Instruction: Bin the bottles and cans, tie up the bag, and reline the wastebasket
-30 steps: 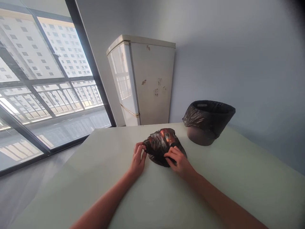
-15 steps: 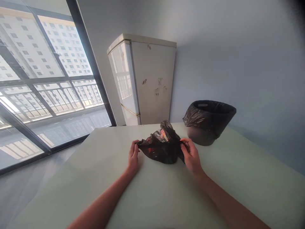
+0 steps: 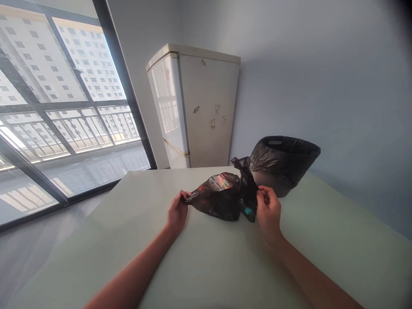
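A thin black plastic bag point(image 3: 215, 201) rests on the table point(image 3: 206, 262) in front of me, with reddish and pale contents showing through it. My left hand point(image 3: 177, 210) is closed on the bag's left end, which is drawn out to a point. At the other side my right hand point(image 3: 268, 210) pinches the bag's right edge. A loose flap of the bag stands up beside that hand. Near the bag's lower right, a teal bottle cap point(image 3: 249, 211) shows. What exactly lies inside cannot be made out.
A trash bin point(image 3: 273, 182) lined with a black bag point(image 3: 286, 156) stands on the table just beyond my right hand. Behind the table is a white refrigerator point(image 3: 209, 111) with worn marks. Glass sliding doors point(image 3: 77, 107) are at the left.
My hands have moved apart, stretching the bag wider. Its upper flap has shifted right and risen, and the teal cap has come into sight.
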Demonstrator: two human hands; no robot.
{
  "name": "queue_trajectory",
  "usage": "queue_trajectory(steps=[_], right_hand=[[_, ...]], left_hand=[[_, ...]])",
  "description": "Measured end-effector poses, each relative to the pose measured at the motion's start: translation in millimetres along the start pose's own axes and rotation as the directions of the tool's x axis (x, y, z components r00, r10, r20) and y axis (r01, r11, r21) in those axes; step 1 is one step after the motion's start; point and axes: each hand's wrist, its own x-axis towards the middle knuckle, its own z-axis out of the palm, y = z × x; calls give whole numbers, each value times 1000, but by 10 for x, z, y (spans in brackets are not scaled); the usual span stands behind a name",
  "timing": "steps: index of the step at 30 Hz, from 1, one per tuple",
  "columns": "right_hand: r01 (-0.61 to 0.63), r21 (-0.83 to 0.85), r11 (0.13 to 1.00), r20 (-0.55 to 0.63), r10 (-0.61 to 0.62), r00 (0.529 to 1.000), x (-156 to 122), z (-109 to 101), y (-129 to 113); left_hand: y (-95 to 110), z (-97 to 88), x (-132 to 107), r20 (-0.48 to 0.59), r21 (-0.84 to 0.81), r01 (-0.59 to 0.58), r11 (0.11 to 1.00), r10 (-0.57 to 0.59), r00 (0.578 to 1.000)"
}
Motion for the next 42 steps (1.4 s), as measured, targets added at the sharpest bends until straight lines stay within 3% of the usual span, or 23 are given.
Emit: queue_trajectory(steps=[4,7,9,12,15,19,21,23,25,28,30,33,35,37,38,40,42], right_hand=[[92,2,996,-93,-92,991,-21,-3,-16],[302,-56,952,-93,-307,947,-28,-18,-34],[441,-114,890,13,-443,897,-36,-23,-61],[538,-160,828,227,-499,836,-50,-22,-106],[515,-181,838,252,-466,848,-41,-36,-111],[318,-142,937,32,-316,948,33,-78,-57],[273,-90,958,3,-273,962,70,-83,-24],[324,-108,940,125,-311,942,81,-65,4],[417,-155,895,280,-365,888,61,-33,26],[492,-171,854,346,-415,841,11,1,46],[451,-169,876,291,-392,872,1,-4,56],[270,-182,946,138,-247,959,37,-42,82],[237,-203,950,26,-236,971,63,-71,91],[384,-240,891,-30,-403,915,50,-94,65],[503,-259,825,-26,-526,850,23,-101,34],[739,-253,624,67,-751,657,-69,-96,-53],[894,-166,416,281,-849,447,-183,-54,-148]], left_hand=[[-14,34,-49,75,138,14,990,-25,997],[-16,81,-87,176,330,-90,940,32,984],[-15,102,-99,229,442,-167,881,69,971],[-23,107,-98,266,499,-215,840,87,960],[-58,85,-79,246,522,-190,832,67,967],[-130,42,-61,222,530,-151,834,35,974],[-155,34,-69,225,509,-144,848,30,974],[-159,39,-86,228,484,-149,862,40,973],[-141,53,-105,230,453,-169,875,69,971],[-90,69,-121,179,440,-224,869,160,971],[-61,62,-117,106,462,-263,847,242,965],[-61,23,-99,34,524,-301,797,333,942],[-95,-7,-89,32,576,-283,767,325,945],[-140,-26,-85,47,620,-238,748,267,963],[-161,-30,-86,55,635,-215,742,235,971],[-186,-28,-90,71,650,-186,737,184,980],[-186,-19,-95,78,654,-172,736,160,984]])
